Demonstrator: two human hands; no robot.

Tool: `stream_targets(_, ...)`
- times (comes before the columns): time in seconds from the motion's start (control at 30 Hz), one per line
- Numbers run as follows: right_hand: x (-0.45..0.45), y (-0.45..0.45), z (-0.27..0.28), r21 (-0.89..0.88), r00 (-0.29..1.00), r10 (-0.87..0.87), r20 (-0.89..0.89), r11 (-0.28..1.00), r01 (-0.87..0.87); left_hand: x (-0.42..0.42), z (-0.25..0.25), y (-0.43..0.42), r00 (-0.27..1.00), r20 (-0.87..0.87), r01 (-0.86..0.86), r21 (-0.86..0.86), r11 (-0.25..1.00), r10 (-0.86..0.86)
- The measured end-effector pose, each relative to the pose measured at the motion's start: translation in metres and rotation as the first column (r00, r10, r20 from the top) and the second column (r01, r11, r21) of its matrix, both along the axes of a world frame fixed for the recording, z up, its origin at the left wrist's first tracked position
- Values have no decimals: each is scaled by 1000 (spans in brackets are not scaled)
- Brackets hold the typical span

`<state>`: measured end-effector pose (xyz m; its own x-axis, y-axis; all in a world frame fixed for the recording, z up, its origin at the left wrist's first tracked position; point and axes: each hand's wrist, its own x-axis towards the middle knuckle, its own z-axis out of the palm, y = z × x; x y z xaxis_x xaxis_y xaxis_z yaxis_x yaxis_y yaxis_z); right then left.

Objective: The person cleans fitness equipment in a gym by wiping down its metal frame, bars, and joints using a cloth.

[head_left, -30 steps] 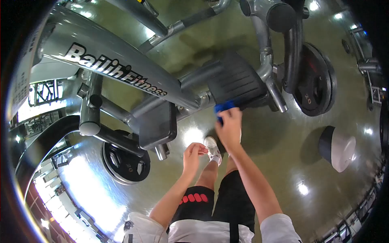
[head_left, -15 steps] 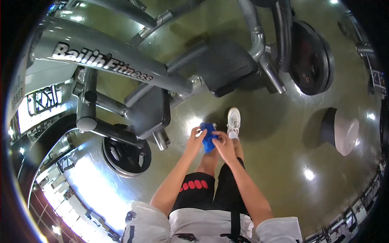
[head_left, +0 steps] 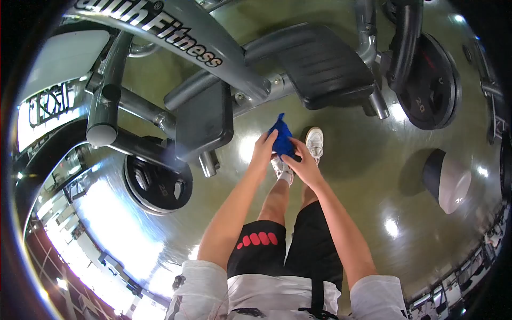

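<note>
A crumpled blue cloth (head_left: 283, 140) is held between my two hands, above my white shoes. My left hand (head_left: 263, 146) grips its left side, with the thumb pressed on the fabric. On its lower right edge, my right hand (head_left: 302, 160) pinches the cloth between thumb and fingers. One corner of the cloth points up, away from me. The undersides of both hands and some fingertips are hidden.
A grey exercise machine with a black footplate (head_left: 202, 122) and a larger black footplate (head_left: 330, 66) stands in front. Weight plates sit at left (head_left: 157, 184) and right (head_left: 426, 82). A grey-white stool-like object (head_left: 450, 181) is on the floor at right.
The cloth has been turned and spread, its corner now pointing up. Both hands have shifted slightly forward with it. The view has moved, and the left foot now shows beneath the hands.
</note>
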<state>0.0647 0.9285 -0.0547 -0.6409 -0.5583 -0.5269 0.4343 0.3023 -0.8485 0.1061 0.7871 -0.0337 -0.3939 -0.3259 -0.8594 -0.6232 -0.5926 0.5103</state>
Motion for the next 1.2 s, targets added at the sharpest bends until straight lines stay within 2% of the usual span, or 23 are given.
stream_targets(0.03, 3, -2, 2, 31, 998, 40, -40, 999, -39, -3, 4, -4, 995, -15, 96, 60, 994, -95)
stream_targets(0.07, 4, -2, -3, 13, 997, -17, 80, 1000, 16, -5, 3, -4, 983, -21, 185, 20, 983, -184)
stream_targets(0.1, 4, 0, -13, 19, 997, -10, 80, 1000, 9, -2, -3, -3, 984, -22, 177, 26, 984, -176)
stream_targets(0.17, -2, 0, -27, 14, 935, -184, 304, 982, 189, 4, -16, -1, 946, -68, 316, -39, 948, -318)
stream_targets(0.2, -7, -2, -30, 91, 933, -228, 279, 973, 210, 8, -22, 3, 952, -127, 271, -76, 960, -279)
stream_targets(0.23, -11, -4, -34, 96, 934, -223, 278, 974, 204, 13, -28, 5, 954, -128, 265, -71, 962, -272)
stream_targets(0.3, -32, -19, -16, 178, 887, -357, 294, 932, 316, 19, -30, 5, 970, -118, 193, -169, 966, -214)
stream_targets(0.37, -45, -31, -33, 246, 881, -383, 279, 915, 319, 25, -28, 3, 986, -81, 137, -102, 985, -145)
stream_targets(0.43, -53, -43, -54, 280, 860, -495, 123, 849, 448, 37, -30, 0, 997, -35, 67, -33, 997, -68)
stream_targets(0.47, -57, -50, -61, 286, 867, -484, 120, 853, 436, 45, -33, -1, 997, -42, 59, -2, 998, -59)
stream_targets(0.53, -64, -65, -70, 242, 834, -550, 44, 816, 525, 58, -37, -1, 999, -12, 49, 36, 998, -48)
stream_targets(0.57, -69, -73, -73, 245, 842, -538, 41, 822, 514, 64, -38, -2, 999, -13, 35, 39, 999, -34)
stream_targets(0.63, -81, -88, -77, 368, 856, -517, 7, 797, 479, 81, -43, -4, 999, 13, 50, 41, 998, -50)
stream_targets(0.67, -81, -93, -95, 317, 846, -524, -95, 790, 525, 90, -45, -5, 999, 10, 32, 45, 998, -32)
stream_targets(0.7, -81, -96, -120, 317, 856, -506, -100, 800, 510, 99, -47, -6, 1000, 11, -24, 37, 999, 23)
stream_targets(0.77, -78, -105, -148, 331, 828, -379, -413, 784, 524, 113, -46, -7, 994, 8, -106, 34, 994, 106)
stream_targets(0.87, -62, -113, -149, 312, 803, -292, -520, 810, 497, 135, -43, -6, 954, 60, -293, -27, 956, 294)
stream_targets(0.9, -53, -117, -146, 310, 808, -268, -524, 824, 474, 140, -39, -5, 945, 55, -321, -26, 947, 322)
stream_targets(0.97, -31, -124, -138, 478, 768, 46, -639, 806, 349, 149, -32, -4, 926, 127, -353, -34, 935, 355)
stream_targets(1.03, -6, -132, -115, 528, 869, 241, -431, 849, 26, 159, -30, 5, 905, 122, -408, -27, 913, 408)
stream_targets(1.1, 29, -138, -104, 434, 784, 352, -511, 893, -118, 167, -32, 15, 868, 157, -474, -18, 880, 471)
stream_targets(1.2, 63, -134, -75, 251, 831, 465, -305, 881, -401, 177, -21, 33, 811, 122, -570, -62, 820, 573)
